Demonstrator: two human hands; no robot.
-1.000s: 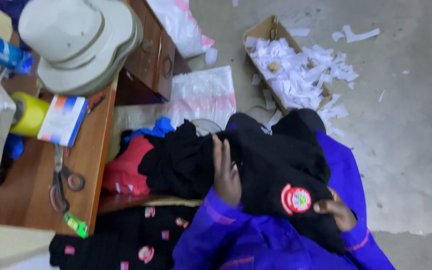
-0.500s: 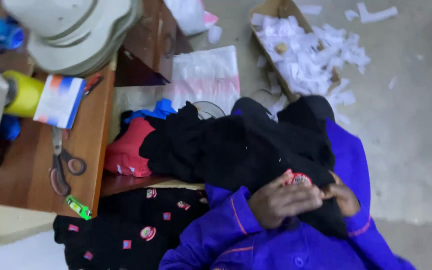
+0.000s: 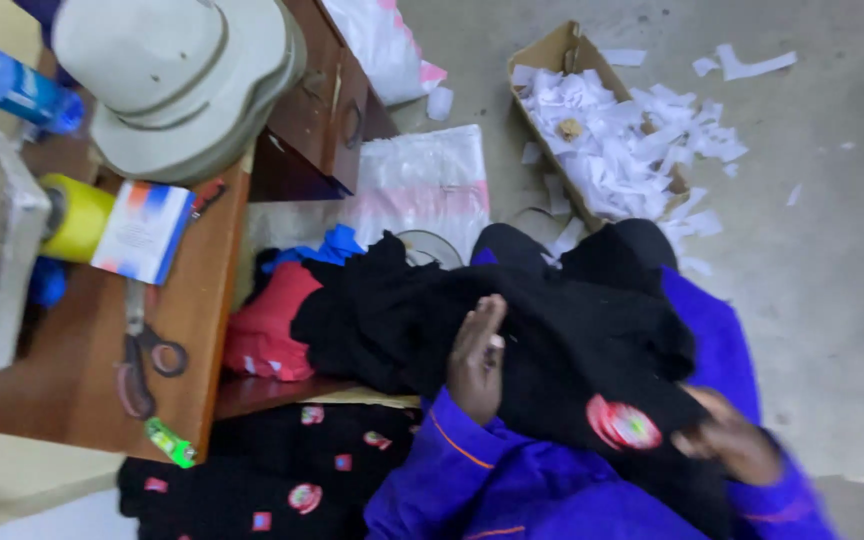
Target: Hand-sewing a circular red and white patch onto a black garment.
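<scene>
A black garment (image 3: 562, 340) with a round red and white badge (image 3: 624, 424) lies spread over my lap. My left hand (image 3: 477, 362) rests flat on the cloth left of the badge, fingers straight and together, holding nothing. My right hand (image 3: 734, 446) is blurred at the garment's right edge, just right of the badge, and its fingers look curled on the cloth. Both of my sleeves are bright blue (image 3: 472, 480).
A wooden table (image 3: 202, 330) at left carries scissors (image 3: 137, 365), a stack of pale hats (image 3: 177, 85), a yellow tape roll (image 3: 77, 215), a small box (image 3: 142, 232) and a blue bottle (image 3: 12, 90). Red cloth (image 3: 267, 330) and badge-covered black cloth (image 3: 272, 490) lie below. A cardboard box of white paper scraps (image 3: 602, 130) sits on the floor.
My left hand went to the badge beside my right hand, then came back left and now lies flat on the cloth. My right hand has shifted slightly right.
</scene>
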